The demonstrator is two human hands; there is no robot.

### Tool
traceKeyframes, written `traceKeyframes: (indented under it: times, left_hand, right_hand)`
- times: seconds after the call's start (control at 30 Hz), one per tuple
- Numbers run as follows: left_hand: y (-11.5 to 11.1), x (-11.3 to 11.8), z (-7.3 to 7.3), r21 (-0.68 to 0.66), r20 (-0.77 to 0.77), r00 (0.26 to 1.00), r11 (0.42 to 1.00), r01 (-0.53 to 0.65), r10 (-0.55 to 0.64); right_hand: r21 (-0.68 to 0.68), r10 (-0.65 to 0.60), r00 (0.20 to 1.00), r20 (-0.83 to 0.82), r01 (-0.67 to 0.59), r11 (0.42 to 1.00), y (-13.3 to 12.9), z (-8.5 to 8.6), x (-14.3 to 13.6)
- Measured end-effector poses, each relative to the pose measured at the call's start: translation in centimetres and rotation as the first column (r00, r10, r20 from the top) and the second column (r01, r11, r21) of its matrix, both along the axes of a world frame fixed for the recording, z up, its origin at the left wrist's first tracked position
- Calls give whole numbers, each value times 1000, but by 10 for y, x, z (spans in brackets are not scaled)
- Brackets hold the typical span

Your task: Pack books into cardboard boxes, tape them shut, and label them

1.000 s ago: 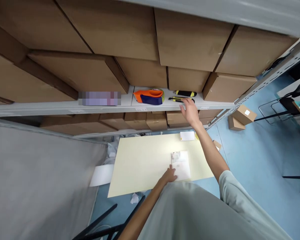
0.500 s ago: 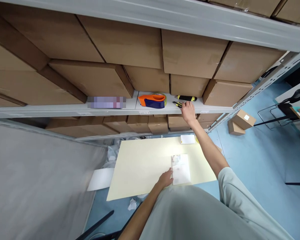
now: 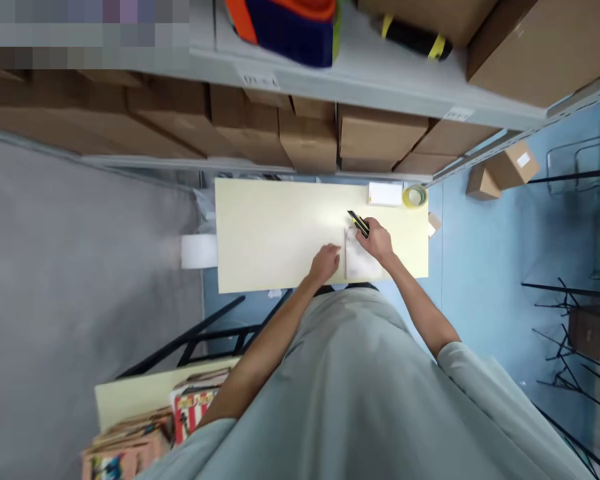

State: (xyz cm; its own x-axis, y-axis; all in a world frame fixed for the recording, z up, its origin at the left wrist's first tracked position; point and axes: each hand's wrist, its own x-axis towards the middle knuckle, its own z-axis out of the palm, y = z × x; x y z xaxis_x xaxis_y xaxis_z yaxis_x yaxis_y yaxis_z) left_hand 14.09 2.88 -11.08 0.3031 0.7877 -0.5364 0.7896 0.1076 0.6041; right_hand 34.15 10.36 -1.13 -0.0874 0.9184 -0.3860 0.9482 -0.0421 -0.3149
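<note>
The right hand (image 3: pixel 377 240) is over the right half of the pale yellow counter (image 3: pixel 270 233), its grip closed around a black-and-yellow box cutter (image 3: pixel 361 225). The cutter's tip points far and to the left, past the far edge of a flat white packet (image 3: pixel 363 261). The packet lies on the counter's near edge, right of centre, directly in front of the person, and the right hand covers its far right corner. Whether hand or cutter touches the packet, I cannot tell.

The left hand (image 3: pixel 326 261) is just left of the packet, its fingers bent and pointing right toward it. Nothing shows in that grip, but its underside is hidden, so I cannot tell how far it is open.

At the counter's far right, a small white box (image 3: pixel 385 194) lies beside a roll of yellow-green tape (image 3: pixel 414 196). Beyond the counter, a grey shelf (image 3: pixel 370 73) carries an orange-and-navy tape dispenser (image 3: pixel 295 32) and, to its right, a second black-and-yellow cutter (image 3: pixel 416 39). Brown cardboard boxes (image 3: pixel 307 140) line the level below. Printed magazines (image 3: pixel 195 408) are stacked at the near left, and two cartons (image 3: pixel 510 165) sit on the blue floor (image 3: pixel 467 247) at the far right.
</note>
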Motion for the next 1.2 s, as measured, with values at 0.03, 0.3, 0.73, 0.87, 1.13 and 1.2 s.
traceKeyframes:
  times: [0.03,0.3,0.73,0.87,1.13,1.2]
  left_hand:
    - [6,-1,-6,67,2,998,996,-59,59]
    - [69,-6,-26,-77,-156,917,921,-382,367]
    - [100,-8,-22,-215,-276,873,860,-463,401]
    - [107,-12,-21,-286,-274,872,832,-476,405]
    - [113,-14,-23,-313,-282,889,841,-441,361]
    - [114,-15,-24,-316,-279,897,849,-423,343]
  right_hand:
    - [-60,-11,1000,6,11,998,-15,-12,-3]
    - [-249,27,998,50,-13,968,-53,-47,-39]
    - [-325,49,990,135,-3,946,-37,-44,-67]
    - [-326,77,984,159,-21,945,-32,-36,-73]
    - [-332,119,970,212,-43,942,-26,-33,-83]
    - [-337,121,968,218,-42,940,-25,-31,-84]
